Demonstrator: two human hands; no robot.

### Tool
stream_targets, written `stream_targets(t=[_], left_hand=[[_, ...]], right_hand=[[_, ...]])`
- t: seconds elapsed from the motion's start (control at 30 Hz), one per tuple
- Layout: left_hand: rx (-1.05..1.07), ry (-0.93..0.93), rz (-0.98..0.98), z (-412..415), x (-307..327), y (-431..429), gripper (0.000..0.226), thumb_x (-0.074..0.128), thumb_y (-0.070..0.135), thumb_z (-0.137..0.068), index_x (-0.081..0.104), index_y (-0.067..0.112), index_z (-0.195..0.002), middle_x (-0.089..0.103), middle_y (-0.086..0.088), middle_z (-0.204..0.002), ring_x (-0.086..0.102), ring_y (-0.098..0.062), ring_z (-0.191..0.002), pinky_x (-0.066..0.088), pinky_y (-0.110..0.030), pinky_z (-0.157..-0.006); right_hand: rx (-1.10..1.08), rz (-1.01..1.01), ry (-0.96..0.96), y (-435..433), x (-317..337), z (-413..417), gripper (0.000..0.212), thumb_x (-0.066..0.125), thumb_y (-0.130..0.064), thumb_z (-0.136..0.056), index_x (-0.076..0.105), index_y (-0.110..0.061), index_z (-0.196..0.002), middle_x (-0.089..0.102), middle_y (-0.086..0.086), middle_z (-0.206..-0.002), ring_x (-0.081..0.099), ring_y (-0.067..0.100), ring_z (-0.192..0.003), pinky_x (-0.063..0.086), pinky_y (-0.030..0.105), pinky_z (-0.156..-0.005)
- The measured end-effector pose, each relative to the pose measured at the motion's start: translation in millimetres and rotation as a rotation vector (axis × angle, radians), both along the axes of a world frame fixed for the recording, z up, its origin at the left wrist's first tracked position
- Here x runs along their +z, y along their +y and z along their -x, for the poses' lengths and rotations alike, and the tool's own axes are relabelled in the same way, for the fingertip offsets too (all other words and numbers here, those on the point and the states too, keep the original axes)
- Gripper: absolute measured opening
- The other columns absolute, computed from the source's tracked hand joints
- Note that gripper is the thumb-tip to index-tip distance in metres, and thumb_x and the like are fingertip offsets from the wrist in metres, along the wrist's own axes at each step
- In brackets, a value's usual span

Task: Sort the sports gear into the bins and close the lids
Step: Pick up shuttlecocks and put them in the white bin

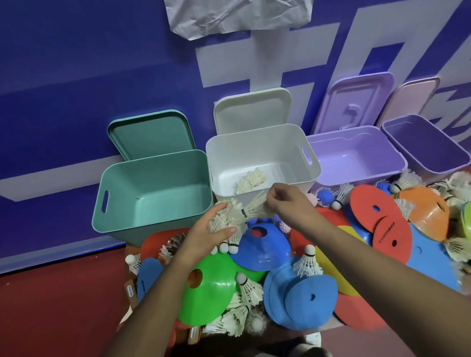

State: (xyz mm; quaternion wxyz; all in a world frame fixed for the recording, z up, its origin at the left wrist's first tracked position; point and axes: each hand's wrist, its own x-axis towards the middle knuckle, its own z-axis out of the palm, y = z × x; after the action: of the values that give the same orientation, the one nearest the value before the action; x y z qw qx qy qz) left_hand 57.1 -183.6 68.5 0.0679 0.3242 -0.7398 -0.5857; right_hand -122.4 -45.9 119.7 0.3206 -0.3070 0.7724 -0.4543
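The green bin (148, 157), white bin (254, 140), purple bin (355, 138) and darker bin (428, 145) all stood with mouths open upward, their lids (152, 133) tipped back against the wall (65, 77) behind. A few shuttlecocks (252, 181) lay in the white bin. Heaped cones (211, 291) crowded the bins' front walls; bare floor (46, 305) lay to the left, seemingly unobstructed.

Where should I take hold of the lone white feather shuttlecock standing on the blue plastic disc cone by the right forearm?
Pinch its round white cork head from straight above. The white feather shuttlecock stands cork-up on the blue plastic disc cone, so the cork is the free, firm part with open space around it. The flared feather skirt below looks easy to crush.
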Motion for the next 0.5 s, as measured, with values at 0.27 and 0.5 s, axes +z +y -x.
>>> stream_targets(t=[0.27, 0.5], left_hand=[[-0.264, -0.165, 0.261, 62, 30, -20, 0.084, 0.072, 0.018, -0.083, 0.020, 0.039, -0.146, 0.027, 0.008, -0.142, 0.035, -0.008, -0.128, 0.029, -0.020, -0.098], [-0.227, -0.237, 0.490, 129, 20, -65, 0.069, 0.065, 0.015, -0.086, 0.020, 0.031, -0.136, 0.051, -0.011, -0.125, 0.059, -0.020, -0.090, 0.049, -0.036, -0.084]], right_hand=[[-0.072, 0.102, -0.053, -20, -11, 45, 0.006, 0.060, -0.007, -0.091, 0.057, -0.010, -0.095, 0.058, 0.005, -0.067, 0.051, 0.014, -0.059, 0.042, 0.023, -0.057], [-0.129, 0.005, 0.069, -62, -37, 99, 0.036, 0.062, -0.047, -0.089, 0.051, -0.014, -0.099, 0.062, 0.000, -0.081, 0.060, 0.018, -0.075, 0.047, 0.034, -0.069]])
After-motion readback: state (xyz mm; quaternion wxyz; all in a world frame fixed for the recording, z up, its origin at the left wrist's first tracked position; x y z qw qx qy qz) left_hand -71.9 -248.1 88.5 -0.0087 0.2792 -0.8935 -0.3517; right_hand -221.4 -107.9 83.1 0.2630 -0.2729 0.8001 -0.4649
